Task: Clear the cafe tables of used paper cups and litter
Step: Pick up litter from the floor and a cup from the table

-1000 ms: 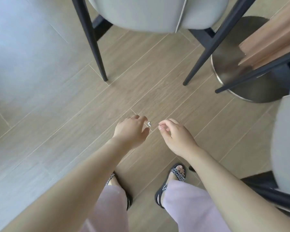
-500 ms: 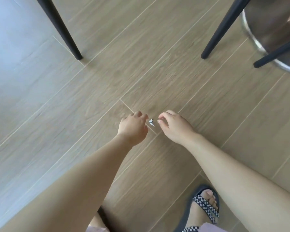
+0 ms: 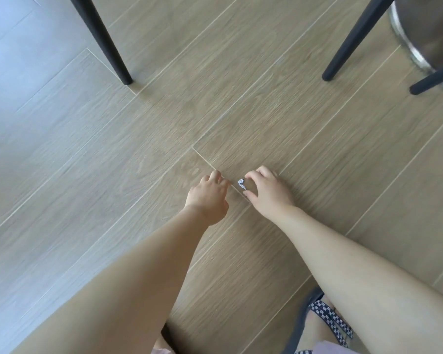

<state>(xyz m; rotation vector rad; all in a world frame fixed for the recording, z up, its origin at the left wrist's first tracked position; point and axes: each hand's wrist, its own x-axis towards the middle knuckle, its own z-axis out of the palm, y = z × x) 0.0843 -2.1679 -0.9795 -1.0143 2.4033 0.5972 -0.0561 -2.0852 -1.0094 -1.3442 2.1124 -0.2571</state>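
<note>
Litter scrap [image 3: 241, 184], tiny, whitish w/ a bluish tint, lies on the wood-look floor [image 3: 241, 98] right by a plank joint, btwn the two hands. Right hand [image 3: 270, 194] is down at floor level just right of it, palm down. Its forefinger [image 3: 250, 177] and thumb [image 3: 248, 194] are curved and spread apart w/ the scrap in the gap: forefinger tip just beside the scrap's top edge, thumb tip a little below it, so not pinched onto it. Other fingers of that hand curl down toward the floor. Left hand [image 3: 207, 198] sits just left of the scrap, back of hand up, fingers curled under & mostly hidden, so can't tell if they hold anything. Its fingertips reach the plank joint near the scrap, but no contact w/ the scrap is visible. Both forearms are bare, running in from bottom of frame. Black chair leg [image 3: 105, 42] stands top left, well apart from the hands. 2 more black legs [image 3: 353, 39] stand top right, next to a round metal table base [image 3: 417, 44] at the frame edge. Bottom right: foot in a dark sandal [image 3: 327, 319] w/ checkered straps, and a bit of pale pink trouser hem [image 3: 325, 350]. Floor grain looks slightly blurred.
</note>
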